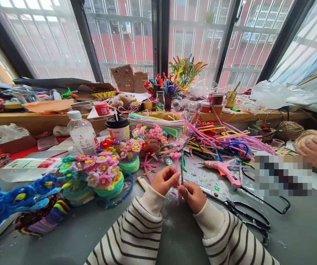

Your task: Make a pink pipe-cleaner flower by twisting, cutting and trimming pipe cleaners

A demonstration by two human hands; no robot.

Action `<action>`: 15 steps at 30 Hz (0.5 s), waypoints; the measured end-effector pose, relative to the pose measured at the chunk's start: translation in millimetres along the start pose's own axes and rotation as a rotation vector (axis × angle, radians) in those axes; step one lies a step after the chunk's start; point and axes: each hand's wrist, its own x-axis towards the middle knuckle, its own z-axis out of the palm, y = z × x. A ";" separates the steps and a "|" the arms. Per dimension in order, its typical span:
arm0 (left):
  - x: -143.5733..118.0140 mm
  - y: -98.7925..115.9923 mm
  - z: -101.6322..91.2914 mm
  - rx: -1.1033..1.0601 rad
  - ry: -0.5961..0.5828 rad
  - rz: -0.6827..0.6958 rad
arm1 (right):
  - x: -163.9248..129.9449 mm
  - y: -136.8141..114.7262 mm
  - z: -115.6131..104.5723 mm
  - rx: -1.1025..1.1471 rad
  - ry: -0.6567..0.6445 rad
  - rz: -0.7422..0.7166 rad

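Fingers of left hand (164, 179) and right hand (193, 195) pinched together on pink pipe cleaner (178, 173), near centre of grey table (175, 235). Probably light, bendy, fuzzy; best gripped close to the bend.

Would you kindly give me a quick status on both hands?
Left hand and right hand both pinching a pink pipe-cleaner piece. Pink glue gun and black scissors lie right of them. Nothing between.

A pink pipe-cleaner flower (175, 156) stands upright above the grey table, its stem pinched between both hands.
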 end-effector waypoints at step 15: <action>2.0 0.1 -1.8 -0.096 0.069 0.001 | -2.9 -5.3 1.3 -0.045 -0.113 -0.062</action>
